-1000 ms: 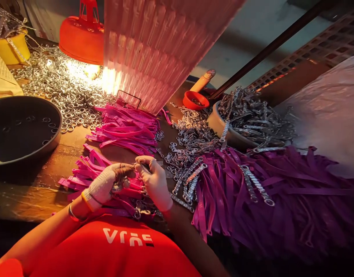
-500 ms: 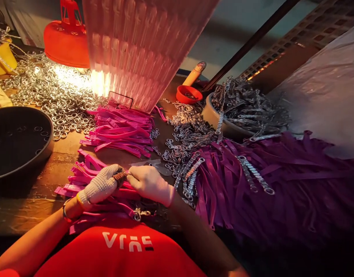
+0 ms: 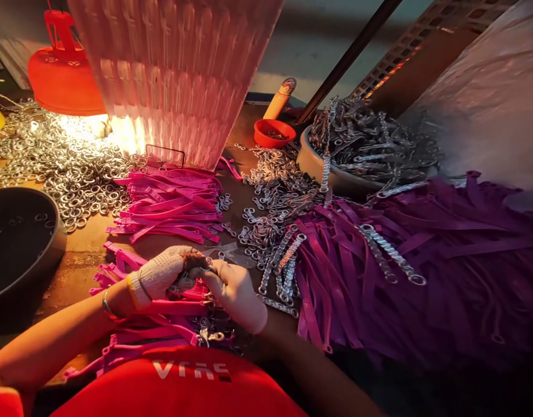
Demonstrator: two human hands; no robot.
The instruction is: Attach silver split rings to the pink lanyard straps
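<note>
A: Item one, the hands?
B: Left hand (image 3: 160,272), one, dotted glove, dark patch at the tips. Right hand (image 3: 238,292), one, pale glove. Fingers of both curled narrow, tips together; whatever lies between them is hidden, so I cannot tell if anything is held.

A: Beneath and before the fingers?
B: Near pink straps (image 3: 171,307), one loose bundle, directly under the fingers and running out left of them. Metal clasp (image 3: 214,336), just on the body side of the fingers. Far pink straps (image 3: 175,202), one bundle, beyond the fingers.

A: Left of the fingers?
B: Black basin (image 3: 60,243), its rim cut off by the view. Beyond it, metal rings (image 3: 84,174), one spread heap, under a red lamp (image 3: 64,81).

A: Right of the fingers?
B: Purple straps (image 3: 379,272), one large pile, near. Small metal links (image 3: 279,191), one heap, ahead and to the right; beyond, a red bowl (image 3: 273,139) and a tub (image 3: 307,156) heaped with chains.

A: Edges and room?
B: Table (image 3: 62,278), brown, showing between basin and near bundle, and in a narrow strip between the two pink bundles. Its near edge is mostly covered by forearm and shirt. To the right, links and purple straps crowd close to the right hand.
</note>
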